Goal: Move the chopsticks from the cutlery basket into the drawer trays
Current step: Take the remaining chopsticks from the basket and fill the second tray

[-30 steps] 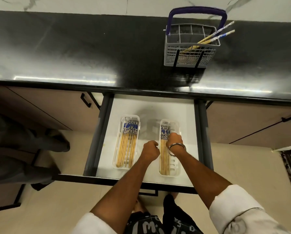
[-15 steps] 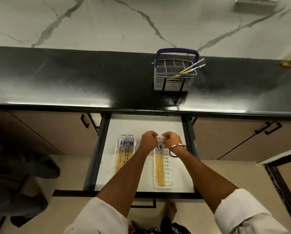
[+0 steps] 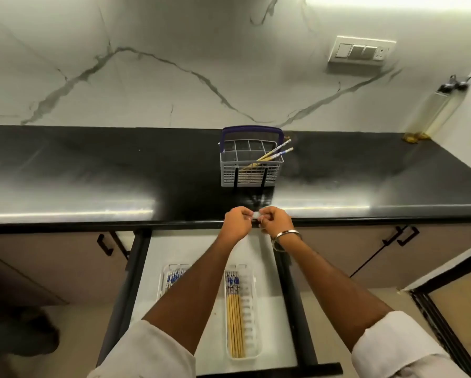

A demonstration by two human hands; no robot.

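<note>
Head view: both hands, left hand [image 3: 238, 224] and right hand [image 3: 275, 222], hover curled together, seemingly pinching something tiny; beyond them the cutlery basket [image 3: 250, 170] holds two chopsticks [image 3: 272, 155].

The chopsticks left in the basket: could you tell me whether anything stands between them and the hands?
Nothing visible does. The chopsticks lean out of the basket, and only bare countertop lies between it and the left hand and right hand.

The tabletop [image 3: 92, 170] is glossy black stone; the wall [image 3: 174, 50] is smooth veined marble. The cutlery basket [image 3: 252, 173] is grey plastic mesh, the chopsticks [image 3: 235, 323] look like pale wood, and the bangle [image 3: 287, 234] is shiny metal.
</note>
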